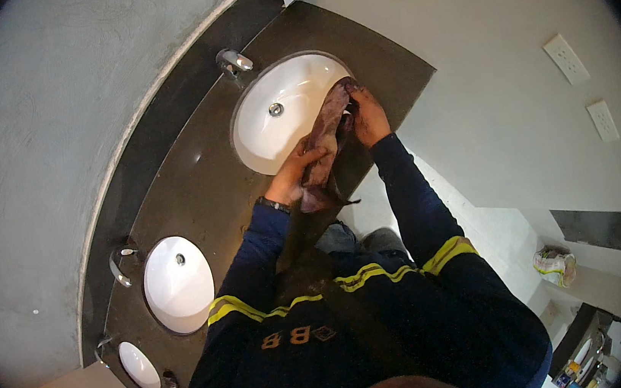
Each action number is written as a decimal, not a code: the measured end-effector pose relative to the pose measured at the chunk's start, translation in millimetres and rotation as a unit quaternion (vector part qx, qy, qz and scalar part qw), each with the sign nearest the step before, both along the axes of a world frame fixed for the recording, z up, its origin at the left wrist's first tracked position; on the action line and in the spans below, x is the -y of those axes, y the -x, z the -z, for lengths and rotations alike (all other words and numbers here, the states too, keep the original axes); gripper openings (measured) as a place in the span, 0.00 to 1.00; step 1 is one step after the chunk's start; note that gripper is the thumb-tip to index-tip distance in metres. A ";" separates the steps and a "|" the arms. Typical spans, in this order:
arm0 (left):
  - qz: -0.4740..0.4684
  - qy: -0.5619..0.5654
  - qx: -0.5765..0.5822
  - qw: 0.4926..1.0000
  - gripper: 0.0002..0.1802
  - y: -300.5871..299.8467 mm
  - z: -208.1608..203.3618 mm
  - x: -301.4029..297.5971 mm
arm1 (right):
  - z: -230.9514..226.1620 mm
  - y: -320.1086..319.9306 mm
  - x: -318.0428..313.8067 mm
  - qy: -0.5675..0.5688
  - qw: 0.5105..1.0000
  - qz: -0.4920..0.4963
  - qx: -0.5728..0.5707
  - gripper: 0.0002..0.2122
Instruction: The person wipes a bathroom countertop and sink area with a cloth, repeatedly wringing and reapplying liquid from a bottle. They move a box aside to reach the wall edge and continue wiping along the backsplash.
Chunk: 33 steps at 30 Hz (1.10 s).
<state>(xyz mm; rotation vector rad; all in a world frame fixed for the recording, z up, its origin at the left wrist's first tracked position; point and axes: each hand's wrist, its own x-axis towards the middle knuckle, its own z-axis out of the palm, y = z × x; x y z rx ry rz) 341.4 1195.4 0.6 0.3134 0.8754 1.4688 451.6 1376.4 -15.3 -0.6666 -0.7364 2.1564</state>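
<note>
Both my hands hold a dirty reddish-brown cloth (328, 129) stretched between them, over the near right rim of a white oval sink (257, 131). My left hand (297, 172) grips its lower left part, thumb on top. At the upper right end, my right hand (367, 115) has its fingers closed on the fabric. A loose corner of the cloth hangs toward my body. A chrome faucet (236, 61) stands behind the sink, and a round metal drain (276, 110) shows in the bowl.
The dark countertop (194, 184) carries a second sink (177, 286) and a third sink (140, 367) to the left. A small dark object (172, 386) lies beside the third. Wall outlets (566, 59) are at right; a bag-lined bin (555, 266) stands lower right.
</note>
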 end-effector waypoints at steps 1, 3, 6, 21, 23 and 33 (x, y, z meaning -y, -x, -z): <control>0.000 0.035 -0.011 0.999 0.25 11.9 3.3 -6.7 | 14.3 11.3 -9.4 0.022 0.999 0.003 0.033 0.10; 0.007 0.061 -0.014 0.998 0.22 35.4 11.1 -24.7 | 47.2 37.6 -29.2 0.046 0.996 0.007 0.079 0.11; 0.028 0.108 -0.041 0.993 0.16 59.2 28.9 -57.2 | 110.0 75.2 -47.9 -0.418 0.837 0.053 0.349 0.18; -0.124 0.191 0.022 0.973 0.13 98.2 80.6 -169.7 | 188.0 207.7 -150.5 0.153 0.956 0.233 0.090 0.18; -0.137 0.210 0.027 0.968 0.14 101.7 82.6 -175.9 | 179.0 213.0 -154.9 0.189 0.943 0.250 0.115 0.17; -0.155 0.232 0.058 0.959 0.15 112.6 99.5 -181.4 | 192.5 229.1 -154.8 0.096 0.966 0.200 0.132 0.16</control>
